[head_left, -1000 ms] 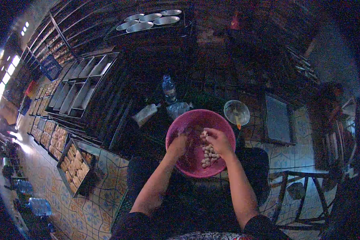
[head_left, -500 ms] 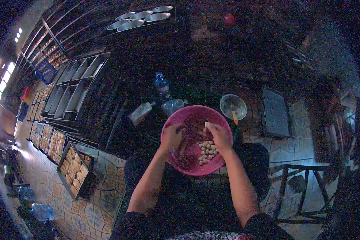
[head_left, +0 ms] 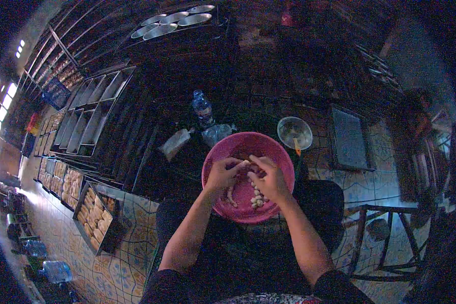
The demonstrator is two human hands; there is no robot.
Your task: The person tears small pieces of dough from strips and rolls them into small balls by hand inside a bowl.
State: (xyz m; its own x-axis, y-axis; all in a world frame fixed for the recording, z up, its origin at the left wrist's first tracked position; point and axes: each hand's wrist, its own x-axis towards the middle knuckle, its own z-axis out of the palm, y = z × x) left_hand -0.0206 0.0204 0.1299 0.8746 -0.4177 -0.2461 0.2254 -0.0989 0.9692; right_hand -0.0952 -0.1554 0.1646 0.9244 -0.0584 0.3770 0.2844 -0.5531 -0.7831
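Note:
A round pink bowl (head_left: 268, 147) sits in front of me with several small pale dough balls (head_left: 257, 199) lying in its bottom right. Both hands are over the bowl. My left hand (head_left: 220, 175) and my right hand (head_left: 269, 178) meet at the fingertips, pinching a pale strip of dough (head_left: 243, 163) between them. A longer pale piece (head_left: 231, 195) hangs below my left hand inside the bowl.
A small clear bowl (head_left: 295, 132) with an orange tool stands behind the pink bowl on the right. A water bottle (head_left: 202, 107) and plastic bags (head_left: 175, 143) stand behind it on the left. Metal trays (head_left: 93, 114) and trays of pale buns (head_left: 93, 213) line the floor left.
My hands were apart in the bowl; they have come together at its middle, both now pinching a strip of dough. The camera view shifted slightly.

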